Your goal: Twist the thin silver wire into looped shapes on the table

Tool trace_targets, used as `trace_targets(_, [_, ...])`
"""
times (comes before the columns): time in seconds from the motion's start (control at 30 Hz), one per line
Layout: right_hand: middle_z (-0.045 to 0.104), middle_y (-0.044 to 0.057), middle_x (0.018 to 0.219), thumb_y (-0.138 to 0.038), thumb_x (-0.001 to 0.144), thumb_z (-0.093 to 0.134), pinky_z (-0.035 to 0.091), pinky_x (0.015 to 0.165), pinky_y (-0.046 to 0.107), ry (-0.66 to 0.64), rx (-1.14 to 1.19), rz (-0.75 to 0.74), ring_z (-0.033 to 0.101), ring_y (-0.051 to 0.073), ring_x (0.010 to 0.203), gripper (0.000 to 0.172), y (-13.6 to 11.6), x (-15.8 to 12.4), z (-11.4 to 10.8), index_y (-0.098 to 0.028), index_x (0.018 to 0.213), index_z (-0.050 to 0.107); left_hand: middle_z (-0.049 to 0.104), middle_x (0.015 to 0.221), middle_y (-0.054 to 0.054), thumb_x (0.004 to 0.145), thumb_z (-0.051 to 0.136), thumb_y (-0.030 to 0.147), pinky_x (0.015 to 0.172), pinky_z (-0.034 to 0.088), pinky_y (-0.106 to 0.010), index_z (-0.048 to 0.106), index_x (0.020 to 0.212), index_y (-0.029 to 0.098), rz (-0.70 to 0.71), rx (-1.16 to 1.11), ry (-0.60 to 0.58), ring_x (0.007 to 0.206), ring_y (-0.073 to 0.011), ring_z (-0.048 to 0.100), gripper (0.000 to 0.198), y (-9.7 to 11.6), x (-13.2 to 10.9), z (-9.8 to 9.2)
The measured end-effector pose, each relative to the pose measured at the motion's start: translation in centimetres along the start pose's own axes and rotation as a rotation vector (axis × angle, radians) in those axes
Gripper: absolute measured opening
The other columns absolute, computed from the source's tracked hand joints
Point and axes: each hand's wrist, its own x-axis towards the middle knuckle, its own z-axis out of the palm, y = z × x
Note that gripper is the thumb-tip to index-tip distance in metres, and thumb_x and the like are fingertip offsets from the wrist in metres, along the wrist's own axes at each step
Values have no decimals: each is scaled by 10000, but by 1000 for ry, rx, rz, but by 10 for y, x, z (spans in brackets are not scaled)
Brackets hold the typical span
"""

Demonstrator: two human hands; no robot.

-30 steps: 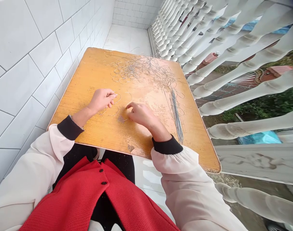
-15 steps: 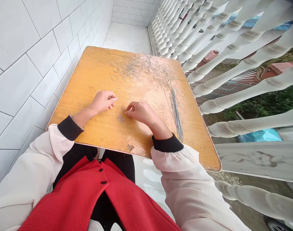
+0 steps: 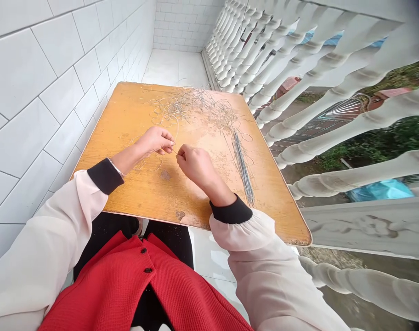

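My left hand (image 3: pixel 157 140) is closed in a pinch on a thin wire (image 3: pixel 178 128), which curves up in an arc above the fingertips. Close beside it, my right hand (image 3: pixel 196 166) is also closed, its fingers pinching the wire's other part; a short stretch shows between the two hands. Both hands are above the wooden table (image 3: pixel 133 195). A few thin wire loops (image 3: pixel 156 166) lie beneath and beside my left hand. To the right of my right hand lies a bundle of straight grey wires (image 3: pixel 242 168).
A tangled heap of bent wires and rings (image 3: pixel 177 106) spreads over the table's far half. A white tiled wall (image 3: pixel 47 119) runs along the left. On the right stands a white balustrade (image 3: pixel 319 124), with greenery and a gate beyond it.
My hands have come closer together, and my right hand's fingers have closed on the wire. The wire's arc has turned upright between them. The view has shifted slightly.
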Motion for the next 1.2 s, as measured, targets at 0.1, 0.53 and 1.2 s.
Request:
trace_targets(0.1, [700,33,656,-85,857,550,489,653,272,-2,384,91,663,157,608,124,4,6,2,-167,825,638,668,623,-4,860,640,2,596,471,-182,568,714,123,37,-33,12,604,-85,675,202,3,-2,-4])
trace_targets(0.53, [690,-12,596,-301,717,864,494,495,153,-281,1302,266,615,68,486,256,22,22,11,-164,744,649,644,591,26,915,549,-24,560,482,-181,534,773,120,192,-171,35,524,-83,668,203,-3,4,-4])
trace_targets(1.2, [658,10,591,-338,815,710,481,517,233,-52,959,178,551,94,481,195,20,18,27,-144,811,717,618,537,34,859,540,-90,560,492,-195,568,737,111,149,-72,72,478,-62,609,237,-8,9,-3])
